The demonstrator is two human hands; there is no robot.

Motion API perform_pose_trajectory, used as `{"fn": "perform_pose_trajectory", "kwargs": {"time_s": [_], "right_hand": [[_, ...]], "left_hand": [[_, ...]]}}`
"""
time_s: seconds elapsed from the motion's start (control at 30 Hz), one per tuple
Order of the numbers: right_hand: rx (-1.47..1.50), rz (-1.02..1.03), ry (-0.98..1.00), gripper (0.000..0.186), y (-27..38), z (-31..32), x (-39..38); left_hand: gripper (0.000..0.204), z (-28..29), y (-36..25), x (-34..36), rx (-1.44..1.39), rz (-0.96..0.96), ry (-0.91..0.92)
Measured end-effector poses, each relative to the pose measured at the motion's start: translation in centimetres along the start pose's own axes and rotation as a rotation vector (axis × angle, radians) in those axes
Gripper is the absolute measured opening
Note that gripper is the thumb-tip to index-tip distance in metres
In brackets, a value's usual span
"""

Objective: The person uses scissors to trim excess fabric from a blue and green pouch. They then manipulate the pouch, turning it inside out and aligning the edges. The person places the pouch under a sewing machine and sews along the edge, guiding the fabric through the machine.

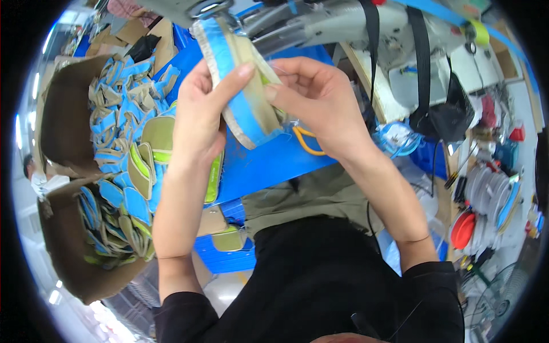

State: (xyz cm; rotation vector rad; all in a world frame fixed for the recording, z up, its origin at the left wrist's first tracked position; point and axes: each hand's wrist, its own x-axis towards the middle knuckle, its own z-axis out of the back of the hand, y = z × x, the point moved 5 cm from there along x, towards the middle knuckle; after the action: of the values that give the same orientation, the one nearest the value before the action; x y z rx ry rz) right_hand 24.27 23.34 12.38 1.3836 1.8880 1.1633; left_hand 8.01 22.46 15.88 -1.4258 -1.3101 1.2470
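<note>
A curved band of blue and beige fabric [247, 117] with pale frayed edges is held up in front of me, close to a grey machine [320, 26]. My left hand [200, 108] grips its left side, the thumb lying across the blue strip. On the other side, my right hand [323, 97] pinches the band's inner edge between thumb and fingers, where a little yellow-green shows. Just below the right hand, an orange looped handle [306, 143] rests on the blue tabletop [257, 171]. My fingers partly hide the band.
To the left, a cardboard box [66, 126] holds a heap of blue and beige fabric pieces [117, 126]. Another box [63, 240] holds green and blue pieces. Green-trimmed pads [159, 137] lie by my left forearm. Black straps [420, 63] hang from the machine. Thread spools [489, 188] stand at right.
</note>
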Motion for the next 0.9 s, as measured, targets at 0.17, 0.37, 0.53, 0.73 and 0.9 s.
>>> {"fn": "perform_pose_trajectory", "kwargs": {"time_s": [0.17, 0.37, 0.53, 0.73, 0.9], "right_hand": [[0.077, -0.031, 0.038, 0.031, -0.4, 0.1, -0.5], [-0.016, -0.01, 0.014, 0.024, -0.4, 0.4, -1.0], [-0.146, 0.051, -0.058, 0.021, -0.1, 0.3, -1.8], [-0.1, 0.05, -0.03, 0.024, -0.5, 0.0, -1.9], [0.004, -0.002, -0.032, 0.024, -1.0, -0.2, -0.8]], "left_hand": [[0.03, -0.3, 0.3, -1.0, -0.195, 0.154, -0.005], [0.025, -0.5, 0.4, -0.3, -0.153, 0.129, -0.015], [0.023, -1.1, -0.1, -0.1, -0.108, 0.104, -0.035], [0.022, -1.0, -0.6, 0.4, -0.062, 0.109, -0.018], [0.023, -0.7, -1.3, 1.6, -0.046, 0.115, -0.002]]}}
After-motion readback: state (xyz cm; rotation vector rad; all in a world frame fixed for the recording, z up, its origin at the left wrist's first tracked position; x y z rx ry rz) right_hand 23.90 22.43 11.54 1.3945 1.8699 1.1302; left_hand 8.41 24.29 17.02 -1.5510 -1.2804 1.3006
